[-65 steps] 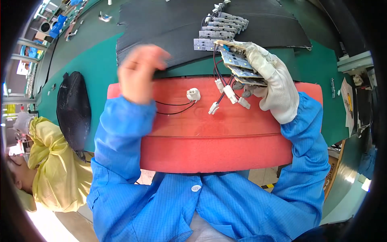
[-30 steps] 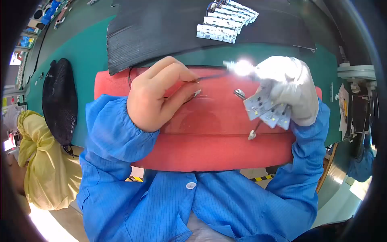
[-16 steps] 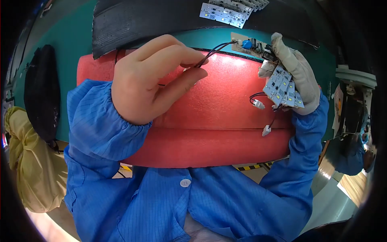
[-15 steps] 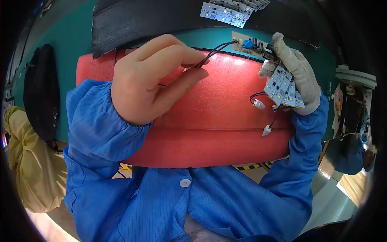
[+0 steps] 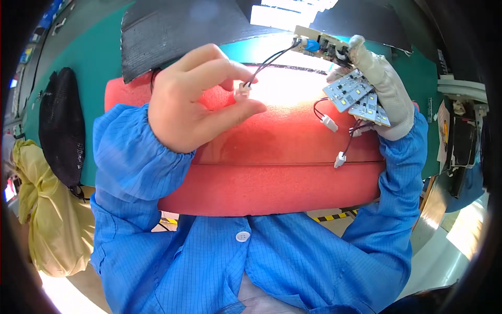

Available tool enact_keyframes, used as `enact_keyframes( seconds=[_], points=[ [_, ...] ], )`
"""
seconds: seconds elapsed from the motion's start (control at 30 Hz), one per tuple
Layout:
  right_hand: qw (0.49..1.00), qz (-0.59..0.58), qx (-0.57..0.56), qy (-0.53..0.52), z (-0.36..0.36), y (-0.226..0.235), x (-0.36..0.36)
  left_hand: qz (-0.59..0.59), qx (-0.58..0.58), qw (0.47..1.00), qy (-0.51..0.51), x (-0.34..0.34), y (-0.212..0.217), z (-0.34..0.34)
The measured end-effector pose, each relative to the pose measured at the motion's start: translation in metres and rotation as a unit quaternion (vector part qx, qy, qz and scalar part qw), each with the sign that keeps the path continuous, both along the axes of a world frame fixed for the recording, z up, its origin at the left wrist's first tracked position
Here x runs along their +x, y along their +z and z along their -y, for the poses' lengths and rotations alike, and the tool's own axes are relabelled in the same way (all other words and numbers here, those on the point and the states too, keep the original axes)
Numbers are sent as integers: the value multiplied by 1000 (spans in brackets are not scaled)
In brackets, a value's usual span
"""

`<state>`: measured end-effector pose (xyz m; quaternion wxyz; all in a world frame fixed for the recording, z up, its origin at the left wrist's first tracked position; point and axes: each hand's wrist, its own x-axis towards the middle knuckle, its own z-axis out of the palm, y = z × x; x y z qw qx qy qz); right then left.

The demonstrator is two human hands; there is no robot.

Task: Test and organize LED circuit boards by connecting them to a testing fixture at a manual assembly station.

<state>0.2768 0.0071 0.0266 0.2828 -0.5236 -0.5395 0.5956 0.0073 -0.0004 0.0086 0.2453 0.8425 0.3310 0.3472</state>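
Observation:
My bare left hand (image 5: 196, 102) is curled over the red foam block, a white plug connector (image 5: 242, 91) between its thumb and fingers. Two dark wires (image 5: 272, 59) run from that connector to a narrow circuit board (image 5: 319, 46) carrying a blue disc component and black parts. My right hand (image 5: 384, 86), in a pale glove, grips this board together with a fan of small white LED boards (image 5: 349, 91). Below them dangle short dark leads with white plugs (image 5: 329, 123). Glare washes out the foam between my hands.
The red foam block (image 5: 272, 191) lies in front of me on a green mat (image 5: 97, 57). Beyond it are a black sheet (image 5: 178, 36) and overexposed white boards (image 5: 285, 15). A black mesh pouch (image 5: 63, 125) and a yellow cloth bundle (image 5: 49, 209) are at the left.
The left fingers have parted somewhat, revealing the white connector. The narrow board has shifted up and left, and the LED boards have tilted and moved left. The picture has become brighter.

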Motion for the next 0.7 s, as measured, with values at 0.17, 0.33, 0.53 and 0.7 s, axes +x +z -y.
enact_keyframes(
  seconds=[0.17,0.33,0.53,0.7],
  points=[
    [996,-88,-16,4,3,-2,1,73,-126,989,9,0,-10,4],
    [981,-183,-46,-48,8,-2,-14,353,-292,889,5,-25,-4,-37],
    [952,-300,-16,61,6,8,-11,552,-191,783,215,-26,-6,-67],
    [944,-327,-37,37,18,20,-35,255,-283,925,-1,27,-9,-8]
  ],
)
